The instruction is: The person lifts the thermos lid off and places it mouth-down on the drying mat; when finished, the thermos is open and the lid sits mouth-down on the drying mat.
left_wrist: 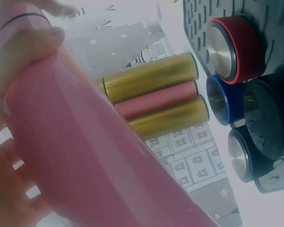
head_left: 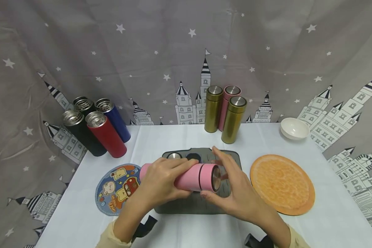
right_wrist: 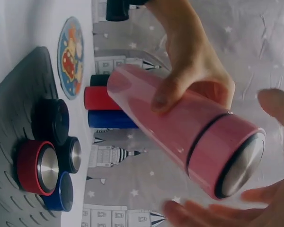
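My left hand (head_left: 162, 179) grips a pink thermos bottle (head_left: 189, 179) by its body and holds it sideways over a dark grey ridged mat (head_left: 192, 206). Its pink lid (right_wrist: 222, 151), with a silver top, sits on the bottle and points right. Around that lid end, my right hand (head_left: 240, 194) is spread, its fingers apart from the lid in the right wrist view. On the mat lie several loose lids: a red lid (right_wrist: 31, 168), a blue lid (right_wrist: 64, 191) and two black ones. The bottle hides part of the mat and lids in the head view.
Lidless red (head_left: 106, 136), blue (head_left: 116, 120) and black bottles (head_left: 88, 136) stand at the left. Two gold bottles (head_left: 232, 120) and a pink one stand at the back. Flanking the mat are a cartoon placemat (head_left: 111, 203) and an orange round mat (head_left: 282, 184). A white bowl (head_left: 294, 129) is back right.
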The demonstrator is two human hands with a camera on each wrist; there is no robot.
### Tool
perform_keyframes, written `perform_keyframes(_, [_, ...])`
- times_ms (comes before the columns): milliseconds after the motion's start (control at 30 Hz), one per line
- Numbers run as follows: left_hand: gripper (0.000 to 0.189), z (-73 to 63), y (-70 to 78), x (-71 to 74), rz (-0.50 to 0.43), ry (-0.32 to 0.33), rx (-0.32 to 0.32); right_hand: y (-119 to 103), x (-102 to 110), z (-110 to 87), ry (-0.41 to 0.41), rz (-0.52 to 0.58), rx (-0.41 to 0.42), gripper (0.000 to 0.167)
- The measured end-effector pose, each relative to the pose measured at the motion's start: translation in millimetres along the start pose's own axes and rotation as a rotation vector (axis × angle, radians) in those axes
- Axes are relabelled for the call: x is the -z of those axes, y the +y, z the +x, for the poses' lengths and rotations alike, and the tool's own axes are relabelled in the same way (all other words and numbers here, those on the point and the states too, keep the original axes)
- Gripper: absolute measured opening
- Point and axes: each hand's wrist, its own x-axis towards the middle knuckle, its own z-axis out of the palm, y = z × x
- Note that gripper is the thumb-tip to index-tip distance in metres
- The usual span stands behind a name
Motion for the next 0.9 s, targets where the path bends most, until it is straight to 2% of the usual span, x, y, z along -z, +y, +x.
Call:
perform_keyframes(100, [0.080, -1.7, 2.6, -1.6, 0.033, 0.011, -0.008, 0.4, -0.6, -1.1, -0.037, -0.027, -0.200, 0.076])
perform_keyframes(233, [0.081, -3.5, 3.5, -6.9, 0.071, 0.026, -0.030, -3.4, -3.7, 1.2, -0.120, -0.053, -0.402, 0.056])
perform_keyframes(333, [0.080, -4.1, 3.5, -10.9, 0.092, 0.029, -0.046, -7.0, -7.1, 3.2, -0.140, -0.051, -0.496, 0.050])
perform_keyframes(400, [0.081, -5.3, 3.4, -12.3, 0.092, 0.031, -0.050, -8.9, -9.1, 3.5, -0.117, -0.069, -0.506, 0.047])
perform_keyframes(500, [0.082, -7.6, 1.1, -12.3, 0.079, 0.031, -0.037, -9.7, -10.9, 4.0, -0.074, -0.100, -0.458, 0.044])
perform_keyframes(600, [0.082, -12.3, -1.2, -12.2, 0.061, 0.021, -0.015, -9.6, -12.5, -0.1, -0.042, -0.092, -0.359, 0.048])
perform_keyframes(700, [0.080, -17.0, -2.9, -12.0, 0.034, 0.008, 0.008, -8.3, -14.1, -5.6, -0.014, -0.067, -0.207, 0.058])
perform_keyframes(800, [0.079, -20.0, -4.4, -11.1, -0.003, 0.002, 0.025, -6.3, -15.3, -7.7, 0.015, -0.086, -0.015, 0.064])
perform_keyframes(900, [0.078, -20.9, -6.7, -9.4, -0.037, 0.013, 0.033, -4.3, -16.1, -5.8, 0.037, -0.118, 0.131, 0.066])
